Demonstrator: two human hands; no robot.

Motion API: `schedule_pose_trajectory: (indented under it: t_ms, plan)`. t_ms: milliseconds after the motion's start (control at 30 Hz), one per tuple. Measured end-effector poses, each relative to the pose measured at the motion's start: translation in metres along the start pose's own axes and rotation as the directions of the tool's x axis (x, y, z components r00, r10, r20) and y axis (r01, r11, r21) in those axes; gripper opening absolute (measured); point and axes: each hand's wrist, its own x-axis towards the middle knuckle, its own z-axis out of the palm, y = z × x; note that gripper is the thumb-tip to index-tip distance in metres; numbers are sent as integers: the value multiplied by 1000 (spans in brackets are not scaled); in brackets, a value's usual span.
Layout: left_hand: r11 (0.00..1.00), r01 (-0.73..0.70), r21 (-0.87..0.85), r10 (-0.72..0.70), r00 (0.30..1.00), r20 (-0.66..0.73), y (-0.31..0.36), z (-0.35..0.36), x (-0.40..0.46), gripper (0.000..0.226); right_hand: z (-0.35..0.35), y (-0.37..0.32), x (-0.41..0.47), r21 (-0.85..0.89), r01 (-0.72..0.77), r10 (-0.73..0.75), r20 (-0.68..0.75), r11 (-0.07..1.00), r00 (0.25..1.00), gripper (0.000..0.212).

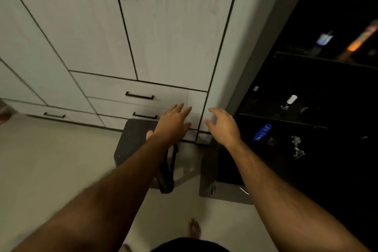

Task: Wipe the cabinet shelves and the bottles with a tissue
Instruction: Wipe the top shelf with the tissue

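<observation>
Pale grey wood-grain cabinet doors (167, 32) with black handles (139, 95). Dark, near-black open cabinet shelves (306, 117). Blue bottle (262, 132) with white marking. White cap (291, 99). Cream floor (51, 159). Dark grey dotted stool (133, 139).

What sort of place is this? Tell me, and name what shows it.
Probably a bedroom or dressing area at home: a tall pale wardrobe with drawers, dark open shelves holding a blue bottle, and a stool on the floor.

Two hands: left (173, 122), right (224, 125). Five black handles (139, 96) on the white cabinet. One blue bottle (262, 132) on the dark shelves. One stool (133, 141). One bare foot (195, 228).
</observation>
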Motion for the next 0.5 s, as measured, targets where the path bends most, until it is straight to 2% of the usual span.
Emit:
schedule_pose_trajectory:
  t_ms: [233,500]
  plan:
    - [989,-137,-51,138,990,27,45,2,-28,64,-35,12,-50,0,-107,107,-124,994,987,48]
    - [962,-257,-92,263,963,58,108,26,-52,62,-76,65,-118,5,-178,176,-175,984,969,45]
